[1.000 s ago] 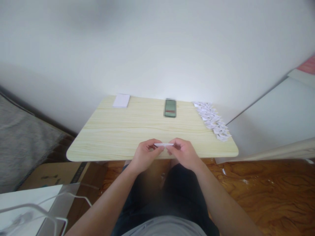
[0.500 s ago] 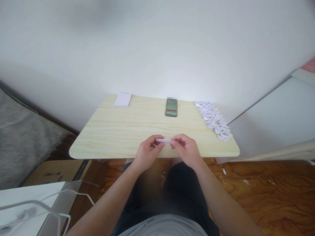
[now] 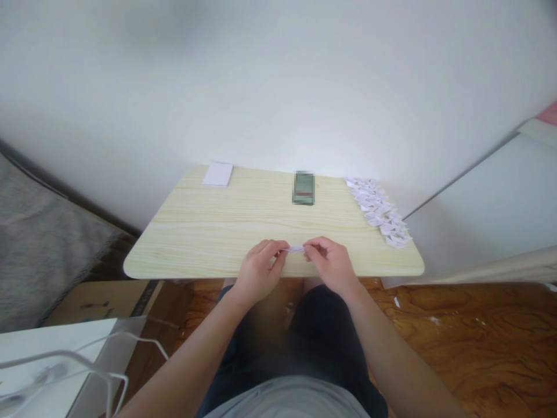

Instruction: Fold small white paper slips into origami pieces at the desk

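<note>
A small folded piece of white paper (image 3: pixel 296 249) is stretched between my two hands, just above the front edge of the table (image 3: pixel 209 232). My left hand (image 3: pixel 262 264) pinches its left end between thumb and fingers. At the other end, my right hand (image 3: pixel 331 261) grips the paper in the same way. Fingertips hide both ends, so its full shape does not show. Several folded white paper pieces (image 3: pixel 376 209) lie in overlapping rows along the table's right side. Toward the back left corner rests a stack of white paper sheets (image 3: pixel 218 174).
A dark green, blurred phone-like object (image 3: pixel 303 188) lies at the table's back middle, near the white wall (image 3: pixel 278 87). Below on the left are a cardboard box (image 3: pixel 100 302), a white surface (image 3: pixel 47 360) and white cables (image 3: pixel 87 363). Paper scraps (image 3: pixel 396 302) dot the wooden floor.
My left hand has shifted its hold, its fingers now closer over the paper's left end. The paper looks thinner and flatter from here. The right hand stays nearly in place.
</note>
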Tool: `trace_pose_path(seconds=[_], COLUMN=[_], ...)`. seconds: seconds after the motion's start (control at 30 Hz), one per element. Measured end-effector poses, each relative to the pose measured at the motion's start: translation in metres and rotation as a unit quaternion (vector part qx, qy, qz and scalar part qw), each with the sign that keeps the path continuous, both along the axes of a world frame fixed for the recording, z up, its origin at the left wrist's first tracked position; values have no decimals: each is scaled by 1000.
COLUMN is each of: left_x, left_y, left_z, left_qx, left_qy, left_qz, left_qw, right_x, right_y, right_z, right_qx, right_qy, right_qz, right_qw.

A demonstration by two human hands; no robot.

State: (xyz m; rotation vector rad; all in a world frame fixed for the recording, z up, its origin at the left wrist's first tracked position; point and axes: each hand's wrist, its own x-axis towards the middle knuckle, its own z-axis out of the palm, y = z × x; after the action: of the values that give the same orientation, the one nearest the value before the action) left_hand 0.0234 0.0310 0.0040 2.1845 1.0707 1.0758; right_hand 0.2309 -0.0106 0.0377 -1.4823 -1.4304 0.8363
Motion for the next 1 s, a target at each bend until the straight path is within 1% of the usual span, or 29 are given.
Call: trace_pose_path(seconds=[0.1, 0.2, 0.3, 0.43, 0.53, 0.73, 1.0], left_x=[0, 0, 1, 2, 1, 4, 12], left_y=[0, 0, 0, -1, -1, -2, 1], left_z=[1, 2, 2, 3, 4, 7, 2], left_qx=[36, 51, 59, 70, 63, 33, 32], left_qy=[51, 81, 96, 113, 113, 123, 150], left_qz=[-16, -33, -39, -44, -47, -19, 15], left_qw=[998, 995, 993, 990, 990, 992, 988], right_x=[-2, -3, -3, -3, -2, -2, -8], right_y=[0, 0, 0, 0, 1, 2, 1], right_z=[0, 0, 1, 2, 2, 0, -4], right_qx=[4, 16, 23, 7, -3, -17, -15], right_qy=[-31, -58, -77, -95, -99, -101, -122], right_qz=[-8, -12, -11, -9, -11, -8, 12], right_qw=[999, 998, 997, 995, 995, 995, 992])
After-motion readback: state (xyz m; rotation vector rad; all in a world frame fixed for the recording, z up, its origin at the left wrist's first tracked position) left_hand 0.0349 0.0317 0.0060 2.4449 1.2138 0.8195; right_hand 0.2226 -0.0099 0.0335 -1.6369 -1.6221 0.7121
